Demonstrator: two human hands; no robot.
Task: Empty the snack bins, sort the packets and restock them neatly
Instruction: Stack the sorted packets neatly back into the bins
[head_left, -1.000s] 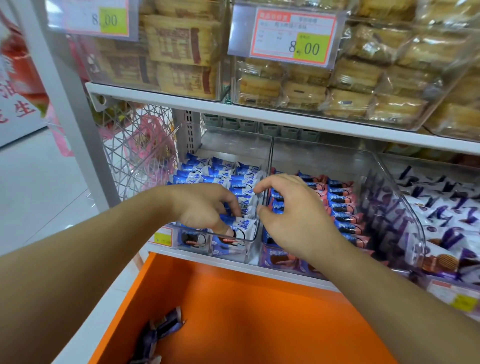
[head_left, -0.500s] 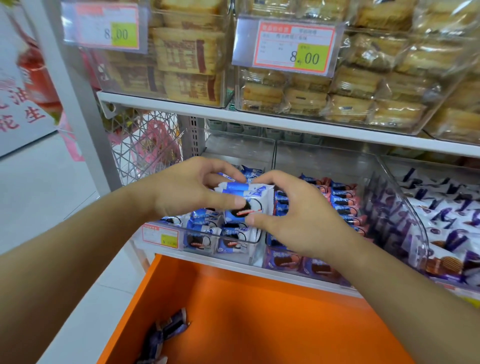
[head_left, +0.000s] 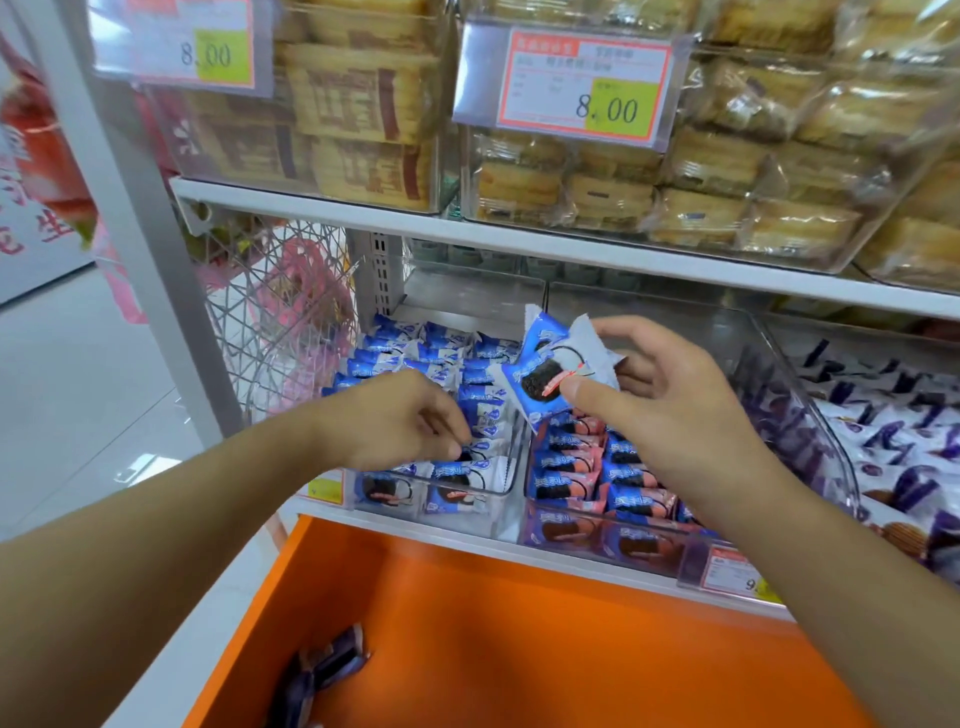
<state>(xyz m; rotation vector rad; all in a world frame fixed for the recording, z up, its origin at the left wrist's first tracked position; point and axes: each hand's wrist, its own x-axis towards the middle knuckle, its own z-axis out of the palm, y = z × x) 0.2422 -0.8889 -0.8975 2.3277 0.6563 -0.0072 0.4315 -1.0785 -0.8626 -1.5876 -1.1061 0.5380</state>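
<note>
Head view: the right hand (head_left: 670, 410) is raised above the clear snack bins, pinching a small bunch of blue-and-white cookie packets (head_left: 550, 371). The left hand (head_left: 400, 421) reaches down into the left bin (head_left: 498, 512), fingers curled onto a packet there — whether it has a grip, I cannot tell. Both that bin and the pink-packet bin (head_left: 670, 551) beside it look mostly full. The orange crate (head_left: 519, 639) below holds only a few dark packets (head_left: 324, 670) — emptying seems barely begun, with sorting and restocking not yet started.

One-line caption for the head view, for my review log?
Right hand lifts blue-and-white snack packets above the clear bins while left hand reaches into the left bin's packets.
</note>
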